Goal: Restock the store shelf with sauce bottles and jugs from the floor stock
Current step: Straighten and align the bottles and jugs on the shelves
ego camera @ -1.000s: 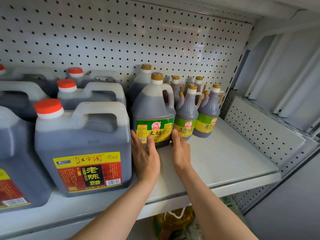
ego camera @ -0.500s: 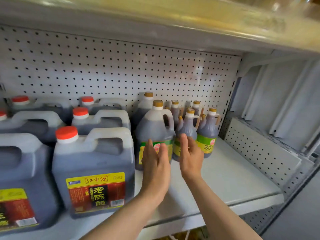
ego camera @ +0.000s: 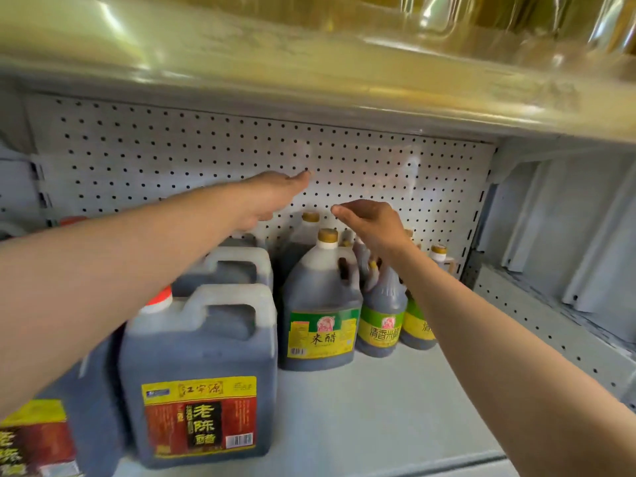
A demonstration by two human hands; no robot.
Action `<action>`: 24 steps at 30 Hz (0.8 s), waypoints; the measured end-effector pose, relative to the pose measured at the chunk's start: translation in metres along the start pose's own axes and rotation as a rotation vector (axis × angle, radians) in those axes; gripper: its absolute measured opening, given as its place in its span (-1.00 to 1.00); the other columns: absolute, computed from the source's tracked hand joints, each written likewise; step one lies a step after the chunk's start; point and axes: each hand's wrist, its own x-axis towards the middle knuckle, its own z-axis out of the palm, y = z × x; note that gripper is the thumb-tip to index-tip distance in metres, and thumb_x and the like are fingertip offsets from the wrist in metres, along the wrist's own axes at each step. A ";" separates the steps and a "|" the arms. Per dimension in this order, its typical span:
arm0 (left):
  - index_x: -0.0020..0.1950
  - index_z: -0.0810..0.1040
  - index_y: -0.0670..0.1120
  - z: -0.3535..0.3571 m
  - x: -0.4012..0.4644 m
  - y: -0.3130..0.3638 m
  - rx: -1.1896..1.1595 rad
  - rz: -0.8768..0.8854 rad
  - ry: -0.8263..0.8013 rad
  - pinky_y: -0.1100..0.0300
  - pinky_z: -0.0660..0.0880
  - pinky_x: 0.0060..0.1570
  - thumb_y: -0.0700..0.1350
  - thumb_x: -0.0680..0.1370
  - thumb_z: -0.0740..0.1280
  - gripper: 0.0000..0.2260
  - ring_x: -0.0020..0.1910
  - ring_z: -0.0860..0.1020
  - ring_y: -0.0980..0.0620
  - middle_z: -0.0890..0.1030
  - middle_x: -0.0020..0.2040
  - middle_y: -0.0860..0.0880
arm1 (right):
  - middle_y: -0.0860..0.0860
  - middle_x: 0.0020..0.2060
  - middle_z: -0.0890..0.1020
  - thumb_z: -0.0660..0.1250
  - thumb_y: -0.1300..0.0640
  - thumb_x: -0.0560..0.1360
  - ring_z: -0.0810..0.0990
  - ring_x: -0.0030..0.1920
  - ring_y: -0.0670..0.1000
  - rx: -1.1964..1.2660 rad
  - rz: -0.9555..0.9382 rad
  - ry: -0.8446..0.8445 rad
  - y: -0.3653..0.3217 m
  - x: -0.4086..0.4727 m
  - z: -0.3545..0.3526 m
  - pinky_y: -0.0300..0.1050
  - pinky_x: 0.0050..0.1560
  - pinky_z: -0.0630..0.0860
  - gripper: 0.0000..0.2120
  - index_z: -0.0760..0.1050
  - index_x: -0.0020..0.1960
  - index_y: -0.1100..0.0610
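Note:
Dark vinegar stands on a white shelf (ego camera: 378,418). A square jug with a red and yellow label (ego camera: 203,376) is at the front left, more such jugs behind and beside it. A rounder jug with a green label and gold cap (ego camera: 321,308) stands in the middle, with several smaller green-labelled bottles (ego camera: 382,315) to its right. My left hand (ego camera: 272,196) reaches over the jugs toward the pegboard with straight fingers, holding nothing. My right hand (ego camera: 371,223) hovers above the small bottles, fingers pointing down, its fingertips hidden behind it.
A perforated white back panel (ego camera: 206,160) closes the shelf behind. The shelf above (ego camera: 309,74) hangs low and carries yellowish containers. A perforated side panel (ego camera: 537,315) and grey metal parts stand at the right. Bare shelf surface lies at the front right.
Both hands have lifted off the front of the green-labelled jug and risen above the bottle tops. The view has tilted up, showing the shelf above.

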 end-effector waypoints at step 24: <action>0.63 0.02 0.03 0.034 0.048 -0.041 0.111 -0.160 -0.358 0.00 0.18 0.47 0.52 0.47 -0.17 -0.13 0.57 0.14 -0.13 0.07 0.62 -0.10 | 0.18 0.47 0.42 -0.21 -0.41 0.59 0.37 0.46 0.19 -0.098 0.278 -0.196 0.022 0.024 0.033 0.13 0.47 0.22 -0.17 0.39 0.50 0.14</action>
